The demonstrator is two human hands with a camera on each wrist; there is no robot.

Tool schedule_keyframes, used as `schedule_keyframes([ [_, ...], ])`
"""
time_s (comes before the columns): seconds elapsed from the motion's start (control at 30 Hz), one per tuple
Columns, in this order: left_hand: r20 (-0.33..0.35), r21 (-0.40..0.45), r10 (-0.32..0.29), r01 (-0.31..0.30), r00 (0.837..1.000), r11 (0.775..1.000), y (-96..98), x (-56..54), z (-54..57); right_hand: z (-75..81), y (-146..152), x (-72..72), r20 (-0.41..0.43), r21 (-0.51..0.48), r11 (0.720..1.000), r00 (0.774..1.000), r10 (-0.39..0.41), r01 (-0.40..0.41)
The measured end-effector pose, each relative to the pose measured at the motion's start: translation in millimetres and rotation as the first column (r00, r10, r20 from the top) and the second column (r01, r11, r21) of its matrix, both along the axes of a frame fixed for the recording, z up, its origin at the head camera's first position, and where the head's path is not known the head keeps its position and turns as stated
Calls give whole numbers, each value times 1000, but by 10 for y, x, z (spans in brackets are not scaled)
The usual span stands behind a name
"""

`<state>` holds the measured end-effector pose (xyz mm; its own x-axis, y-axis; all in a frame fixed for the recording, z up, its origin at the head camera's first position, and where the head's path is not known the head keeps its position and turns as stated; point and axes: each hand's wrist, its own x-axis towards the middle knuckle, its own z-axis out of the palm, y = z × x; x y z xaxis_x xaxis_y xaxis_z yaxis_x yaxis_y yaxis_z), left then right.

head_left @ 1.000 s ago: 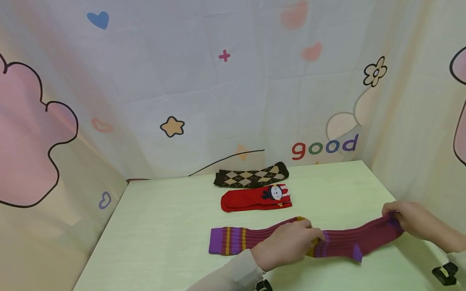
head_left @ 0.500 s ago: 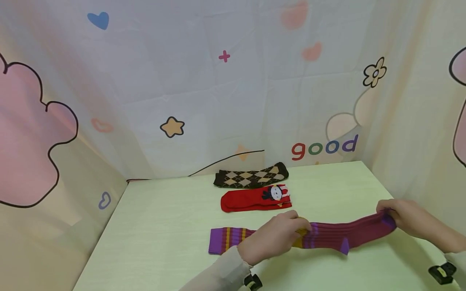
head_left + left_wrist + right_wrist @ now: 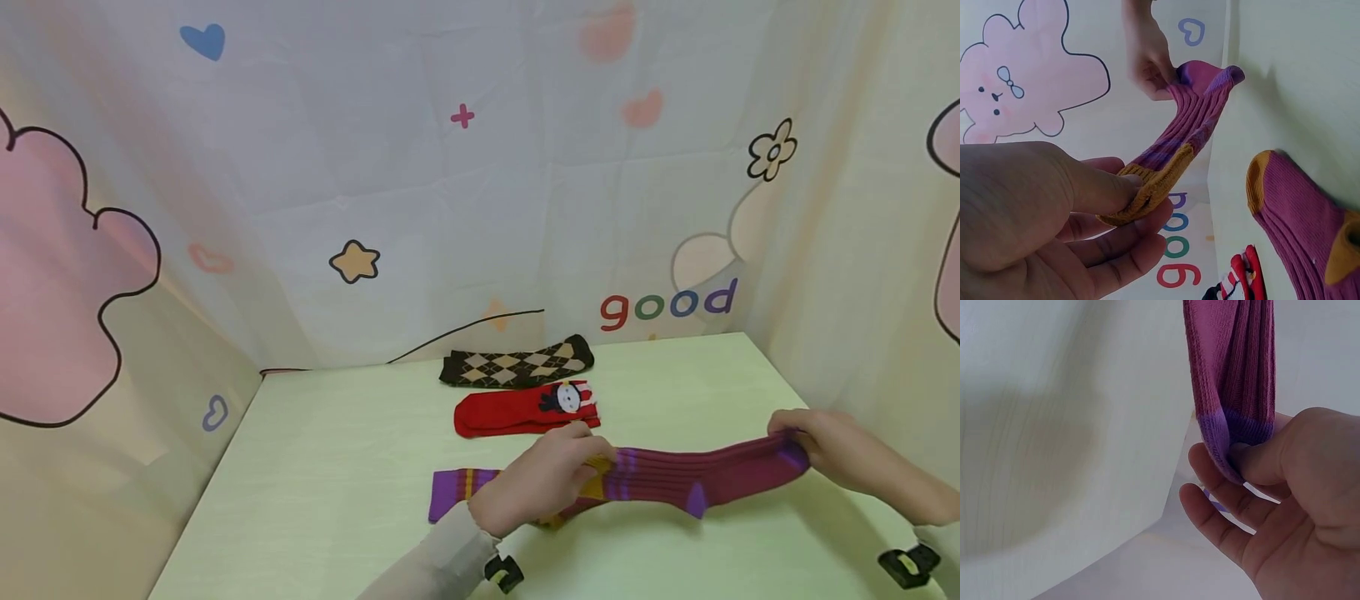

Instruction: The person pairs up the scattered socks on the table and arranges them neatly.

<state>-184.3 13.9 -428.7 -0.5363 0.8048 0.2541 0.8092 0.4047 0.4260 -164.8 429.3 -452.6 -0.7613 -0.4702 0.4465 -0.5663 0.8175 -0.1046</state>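
A maroon ribbed sock (image 3: 667, 475) with a purple heel and toe stretches between my two hands above the table. My left hand (image 3: 543, 479) pinches its mustard cuff between thumb and fingers, also plain in the left wrist view. My right hand (image 3: 847, 458) pinches the purple toe (image 3: 1250, 428) at the other end. Below my left hand a second maroon sock (image 3: 1288, 203) lies on the table, with mustard toe and heel and a purple striped cuff (image 3: 447, 493); my left hand hides part of it in the head view.
Behind the maroon socks lie red socks (image 3: 498, 412) with a white animal face, then brown argyle socks (image 3: 510, 367) near the back edge. A pale green table (image 3: 315, 475) carries them all. Printed cloth curtains (image 3: 420, 192) hang around its back and sides.
Both hands have moved left and slightly away from me, carrying the maroon sock up off the table. More of the second sock beneath now shows below my left hand.
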Motion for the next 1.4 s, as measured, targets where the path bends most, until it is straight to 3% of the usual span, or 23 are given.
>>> schedule_keyframes([
  [0.63, 38, 23, 51, -52, 998, 998, -204, -32, -2, 14, -151, -24, -21, -10, 999, 999, 32, -32],
  [1.07, -6, 64, 62, -61, 998, 996, -353, -33, -2, 46, -271, -45, -6, -26, 998, 998, 64, -64],
  [1.23, 13, 67, 83, -83, 996, 994, -441, -28, 16, 93, -348, -43, 18, -16, 998, 998, 53, -53],
  [1.4, 5, 90, 101, -101, 995, 991, -532, -31, 15, 111, -418, -54, -19, -9, 997, 997, 71, -71],
])
